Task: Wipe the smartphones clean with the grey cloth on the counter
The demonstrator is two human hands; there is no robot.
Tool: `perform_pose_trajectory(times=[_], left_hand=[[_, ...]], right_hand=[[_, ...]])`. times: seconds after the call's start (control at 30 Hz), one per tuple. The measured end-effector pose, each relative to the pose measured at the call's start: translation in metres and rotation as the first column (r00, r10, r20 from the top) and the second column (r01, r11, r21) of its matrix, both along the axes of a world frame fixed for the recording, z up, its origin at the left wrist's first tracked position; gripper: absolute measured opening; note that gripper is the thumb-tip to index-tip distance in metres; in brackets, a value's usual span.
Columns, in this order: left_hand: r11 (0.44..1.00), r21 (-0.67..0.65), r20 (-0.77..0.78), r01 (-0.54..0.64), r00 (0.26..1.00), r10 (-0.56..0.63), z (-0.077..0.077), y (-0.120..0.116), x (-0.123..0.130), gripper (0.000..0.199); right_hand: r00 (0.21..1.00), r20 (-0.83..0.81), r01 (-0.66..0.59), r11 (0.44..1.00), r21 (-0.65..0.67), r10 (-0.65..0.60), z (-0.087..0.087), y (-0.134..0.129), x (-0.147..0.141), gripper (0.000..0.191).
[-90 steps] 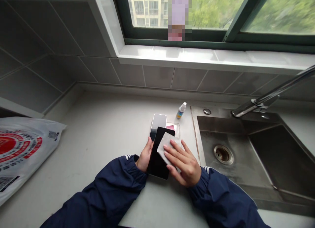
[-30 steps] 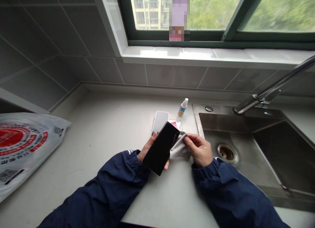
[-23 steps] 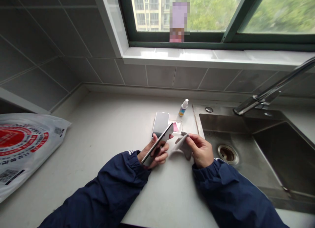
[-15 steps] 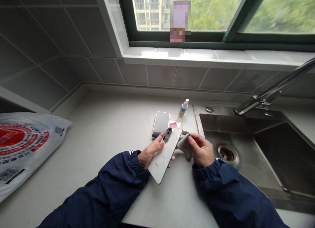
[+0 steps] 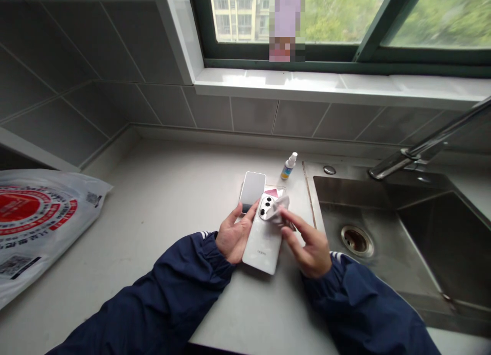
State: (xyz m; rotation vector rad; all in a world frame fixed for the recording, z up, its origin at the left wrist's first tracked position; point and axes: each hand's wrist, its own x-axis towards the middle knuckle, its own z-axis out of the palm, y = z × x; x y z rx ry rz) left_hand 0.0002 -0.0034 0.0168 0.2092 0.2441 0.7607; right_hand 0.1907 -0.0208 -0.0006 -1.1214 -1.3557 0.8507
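Note:
A white smartphone (image 5: 263, 247) lies back side up on my left hand (image 5: 236, 235), its camera bump at the far end. My left thumb is off to the side, while the other fingers are partly hidden beneath the phone. With its fingers pinching a grey cloth (image 5: 276, 207), my right hand (image 5: 309, 245) presses the cloth to the phone's back beside the camera lenses. Just beyond the phone, on the counter, rests a white-framed flat device (image 5: 253, 189) with a grey face, probably another phone. Next to it is a clear case (image 5: 282, 189) with a pinkish card in it.
A small white spray bottle (image 5: 289, 167) stands behind the devices. To the right are a steel sink (image 5: 383, 263) and a chrome faucet (image 5: 399, 160). A printed plastic bag (image 5: 46, 217) lies on the left of the white counter (image 5: 172, 191), below the window.
The phone has turned more upright in view and lies flatter on my left hand, whose thumb has come off it. My right hand has brought the cloth onto the phone's back.

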Motion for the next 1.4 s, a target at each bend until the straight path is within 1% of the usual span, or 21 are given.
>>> perform_pose_trajectory(times=[0.03, 0.07, 0.1, 0.13, 0.17, 0.23, 0.3, 0.37, 0.43, 0.5, 0.57, 0.63, 0.7, 0.83, 0.97, 1.03, 1.1, 1.2, 1.27, 1.33, 1.4], left_hand=[[1.0, -0.013, 0.002, -0.024, 1.0, 0.024, 0.0, 0.0, 0.0, 0.067], [0.999, -0.023, 0.0, -0.045, 0.999, 0.045, -0.001, 0.0, 0.0, 0.066], [0.997, -0.03, -0.004, -0.065, 0.998, 0.064, -0.001, 0.0, 0.0, 0.065], [0.996, -0.035, -0.011, -0.078, 0.997, 0.078, -0.002, 0.0, 0.0, 0.063], [0.995, -0.038, -0.018, -0.088, 0.996, 0.088, -0.003, 0.0, 0.0, 0.063], [0.994, -0.035, -0.025, -0.104, 0.994, 0.103, -0.004, 0.001, 0.0, 0.061], [0.994, -0.029, -0.026, -0.101, 0.995, 0.101, -0.004, 0.002, 0.0, 0.06], [0.997, -0.017, -0.024, -0.076, 0.997, 0.075, -0.004, 0.002, -0.001, 0.059], [0.999, -0.005, -0.018, -0.045, 0.999, 0.045, -0.005, 0.002, -0.001, 0.059], [0.999, -0.005, -0.005, -0.04, 0.999, 0.04, -0.006, 0.002, -0.001, 0.059], [0.998, -0.014, -0.001, -0.061, 0.998, 0.061, -0.009, 0.001, 0.0, 0.059], [0.997, -0.009, -0.003, -0.08, 0.997, 0.08, -0.011, 0.0, 0.001, 0.059], [0.996, 0.014, -0.002, -0.086, 0.996, 0.086, -0.014, -0.001, 0.002, 0.059], [0.996, 0.051, -0.027, -0.068, 0.997, 0.069, -0.015, -0.001, 0.003, 0.059], [0.997, 0.041, -0.042, -0.068, 0.997, 0.069, -0.015, -0.002, 0.004, 0.059], [0.997, 0.027, -0.042, -0.069, 0.997, 0.07, -0.015, -0.002, 0.004, 0.058], [0.997, 0.009, -0.05, -0.073, 0.996, 0.074, -0.014, -0.002, 0.004, 0.058], [0.996, -0.019, -0.066, -0.092, 0.994, 0.09, -0.012, -0.001, 0.003, 0.059], [0.995, -0.028, -0.067, -0.096, 0.993, 0.094, -0.012, 0.0, 0.002, 0.06], [0.996, -0.013, -0.055, -0.092, 0.994, 0.091, -0.014, 0.001, 0.003, 0.059], [0.996, 0.025, -0.031, -0.088, 0.996, 0.089, -0.017, 0.002, 0.003, 0.057]], right_hand=[[0.94, 0.289, -0.216, 0.971, 0.098, 0.18, 0.001, -0.003, -0.002, 0.037], [0.848, 0.481, -0.327, 0.934, 0.145, 0.222, 0.002, -0.005, -0.003, 0.04], [0.727, 0.647, -0.43, 0.888, 0.164, 0.232, 0.002, -0.006, -0.004, 0.043], [0.624, 0.753, -0.491, 0.854, 0.171, 0.207, 0.003, -0.007, -0.004, 0.046], [0.568, 0.803, -0.518, 0.837, 0.178, 0.181, 0.003, -0.009, -0.005, 0.047], [0.502, 0.843, -0.586, 0.794, 0.165, 0.196, 0.005, -0.014, -0.009, 0.048], [0.422, 0.865, -0.697, 0.707, 0.118, 0.272, 0.008, -0.022, -0.015, 0.046], [0.379, 0.868, -0.754, 0.651, 0.089, 0.32, 0.01, -0.03, -0.021, 0.044], [0.347, 0.88, -0.771, 0.633, 0.072, 0.323, 0.01, -0.033, -0.023, 0.045], [0.331, 0.9, -0.748, 0.66, 0.066, 0.284, 0.01, -0.03, -0.022, 0.05], [0.337, 0.919, -0.68, 0.728, 0.086, 0.206, 0.007, -0.023, -0.017, 0.056], [0.365, 0.925, -0.579, 0.803, 0.137, 0.105, 0.003, -0.016, -0.011, 0.061], [0.397, 0.918, -0.473, 0.861, 0.186, 0.019, -0.001, -0.012, -0.008, 0.064], [0.415, 0.909, -0.333, 0.923, 0.191, -0.039, -0.009, -0.012, -0.008, 0.068], [0.451, 0.891, -0.289, 0.936, 0.202, -0.053, -0.011, -0.015, -0.011, 0.064], [0.456, 0.889, -0.305, 0.931, 0.203, -0.044, -0.01, -0.017, -0.013, 0.062], [0.426, 0.905, -0.38, 0.907, 0.185, -0.006, -0.007, -0.019, -0.014, 0.063], [0.348, 0.936, -0.512, 0.847, 0.146, 0.049, -0.003, -0.022, -0.015, 0.064], [0.311, 0.949, -0.546, 0.827, 0.135, 0.05, -0.002, -0.022, -0.015, 0.063], [0.305, 0.952, -0.523, 0.839, 0.153, 0.016, -0.002, -0.019, -0.013, 0.061], [0.321, 0.947, -0.457, 0.871, 0.182, -0.029, -0.005, -0.014, -0.009, 0.06]])
